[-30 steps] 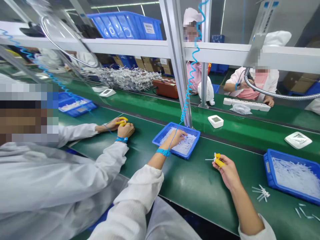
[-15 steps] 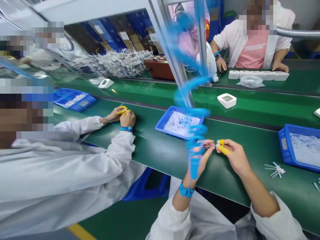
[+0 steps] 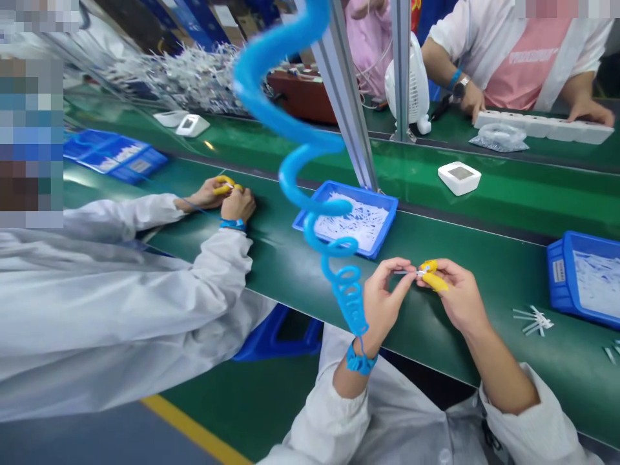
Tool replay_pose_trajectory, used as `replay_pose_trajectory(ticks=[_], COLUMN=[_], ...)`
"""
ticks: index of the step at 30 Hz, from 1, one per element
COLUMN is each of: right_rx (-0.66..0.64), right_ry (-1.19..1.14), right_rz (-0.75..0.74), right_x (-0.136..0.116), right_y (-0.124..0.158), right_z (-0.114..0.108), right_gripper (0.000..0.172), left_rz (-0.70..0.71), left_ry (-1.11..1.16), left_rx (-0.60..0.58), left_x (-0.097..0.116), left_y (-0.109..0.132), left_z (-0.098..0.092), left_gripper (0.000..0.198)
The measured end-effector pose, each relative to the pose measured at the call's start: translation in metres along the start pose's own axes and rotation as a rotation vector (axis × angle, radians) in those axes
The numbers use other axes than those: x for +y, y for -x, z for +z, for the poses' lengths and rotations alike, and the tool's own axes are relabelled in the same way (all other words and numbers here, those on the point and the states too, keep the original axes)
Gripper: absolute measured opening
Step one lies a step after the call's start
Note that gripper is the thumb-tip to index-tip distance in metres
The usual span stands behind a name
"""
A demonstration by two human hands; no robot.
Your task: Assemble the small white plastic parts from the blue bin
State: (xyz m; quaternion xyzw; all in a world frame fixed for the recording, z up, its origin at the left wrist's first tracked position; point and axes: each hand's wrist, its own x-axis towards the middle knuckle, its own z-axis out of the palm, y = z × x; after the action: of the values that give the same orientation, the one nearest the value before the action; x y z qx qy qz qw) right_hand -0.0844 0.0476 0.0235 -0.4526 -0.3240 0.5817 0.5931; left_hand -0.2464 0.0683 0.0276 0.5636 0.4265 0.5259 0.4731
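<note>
Over the green work surface, my left hand [image 3: 382, 297] pinches a thin white strip [image 3: 420, 273] between thumb and fingertips. My right hand [image 3: 462, 300], with yellow finger covers on thumb and index finger, is closed on the other end of that strip. The two hands nearly meet at the fingertips, and the strip's exact shape is too small to make out. Around my left wrist sits a blue band [image 3: 361, 360] joined to a coiled blue cord [image 3: 310, 155]. A small pile of similar white strips [image 3: 534, 321] lies to the right of my right hand.
Blue trays with white strips stand behind my hands [image 3: 303, 223] and at the right [image 3: 559, 287]. A white device [image 3: 459, 179] rests on the green belt beyond. At the left, a co-worker's hands [image 3: 237, 205] work on the same surface; another person sits opposite. A metal post [image 3: 349, 103] rises behind.
The view has shifted, and the coiled cord now hangs further left and looks sharper. Both my hands keep their pinch on the strip, with little change in pose.
</note>
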Motion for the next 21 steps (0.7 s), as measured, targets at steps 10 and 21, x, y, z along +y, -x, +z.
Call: replay_pose_trajectory(ticks=[10, 21], right_rx=[0.001, 0.002], right_ry=[0.015, 0.047], right_rz=[0.016, -0.008], right_x=[-0.0005, 0.002], right_y=[0.0021, 0.0017], right_z=[0.0008, 0.0008], right_gripper=[0.034, 0.034], left_rz=[-0.042, -0.109], left_ry=[0.091, 0.152], left_rx=[0.014, 0.054], left_x=[0.0002, -0.0043], left_y=[0.0039, 0.0056], left_z=[0.0015, 0.0075], left_gripper=[0.022, 0.023])
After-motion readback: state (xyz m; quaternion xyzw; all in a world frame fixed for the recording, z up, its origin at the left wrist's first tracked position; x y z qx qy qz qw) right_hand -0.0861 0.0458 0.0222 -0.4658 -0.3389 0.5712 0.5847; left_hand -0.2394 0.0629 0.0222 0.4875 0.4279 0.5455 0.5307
